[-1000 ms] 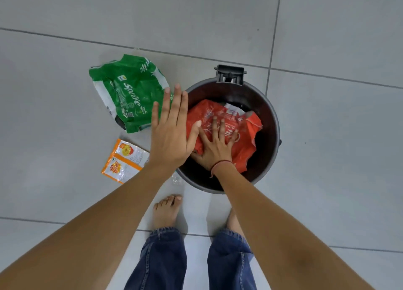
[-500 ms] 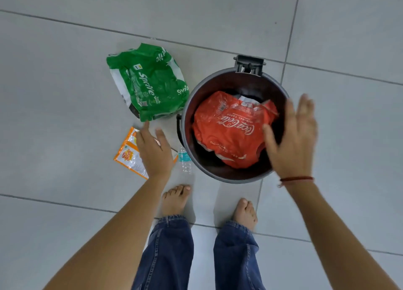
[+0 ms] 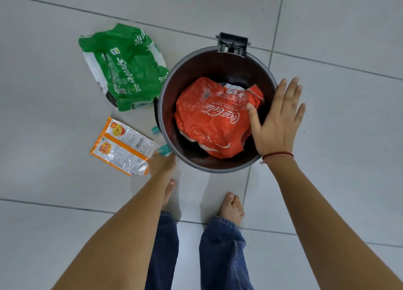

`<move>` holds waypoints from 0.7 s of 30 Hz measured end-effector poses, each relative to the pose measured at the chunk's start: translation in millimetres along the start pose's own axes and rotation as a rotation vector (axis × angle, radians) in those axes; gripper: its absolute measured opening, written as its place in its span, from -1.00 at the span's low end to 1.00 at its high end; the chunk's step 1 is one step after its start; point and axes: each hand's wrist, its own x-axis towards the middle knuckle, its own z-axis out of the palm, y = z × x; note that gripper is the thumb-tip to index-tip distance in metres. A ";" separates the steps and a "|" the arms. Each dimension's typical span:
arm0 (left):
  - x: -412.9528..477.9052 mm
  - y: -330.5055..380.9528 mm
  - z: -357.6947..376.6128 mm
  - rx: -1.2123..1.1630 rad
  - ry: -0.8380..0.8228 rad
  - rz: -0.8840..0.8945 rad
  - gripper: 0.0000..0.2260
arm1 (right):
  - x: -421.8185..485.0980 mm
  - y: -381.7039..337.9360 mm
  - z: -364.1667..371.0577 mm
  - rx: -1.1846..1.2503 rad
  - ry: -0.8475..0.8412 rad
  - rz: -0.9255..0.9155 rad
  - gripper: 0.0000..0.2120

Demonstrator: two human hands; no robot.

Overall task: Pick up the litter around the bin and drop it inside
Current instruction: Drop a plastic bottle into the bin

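Observation:
A round dark bin (image 3: 209,170) stands on the tiled floor with a crumpled red Coca-Cola wrapper (image 3: 211,119) inside. My right hand (image 3: 277,119) hovers flat over the bin's right rim, fingers apart and holding nothing. A green Sprite wrapper (image 3: 126,71) lies left of the bin. Nearer me lies an orange snack packet (image 3: 122,148). A small clear bottle (image 3: 164,149) with a teal label and cap lies between the packet and the bin. My left hand (image 3: 162,162) is blurred at the bottle's near end, and its grip is unclear.
A lid hinge bracket (image 3: 233,43) sticks up at the bin's far rim. My bare feet (image 3: 231,207) and jeans legs stand just in front of the bin. Grey floor tiles with dark grout lines surround everything.
My right hand came out of the bin and now hovers over its right rim. My left hand dropped from above the bin's left edge down to the small bottle.

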 end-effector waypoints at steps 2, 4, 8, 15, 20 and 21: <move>-25.5 0.9 -9.5 -0.218 0.087 -0.130 -0.44 | 0.0 -1.2 -0.4 0.014 -0.011 0.015 -0.26; -53.5 1.1 -27.0 -0.424 0.216 -0.118 -0.45 | -0.3 -3.3 -3.3 0.030 -0.028 0.028 -0.27; -113.3 14.2 -66.2 -0.562 0.418 0.415 -0.56 | -0.5 -5.0 -6.5 0.045 -0.059 0.042 -0.28; -150.8 81.1 -47.2 0.006 0.298 0.904 -0.39 | 0.5 -2.6 -5.7 0.060 -0.055 0.037 -0.29; -133.7 66.1 -45.1 -0.181 0.438 0.869 -0.52 | 0.4 -3.1 -4.8 0.067 -0.045 0.033 -0.30; -124.5 56.0 -47.4 -0.238 0.504 0.831 -0.56 | 0.2 -3.3 -4.8 0.067 -0.049 0.034 -0.30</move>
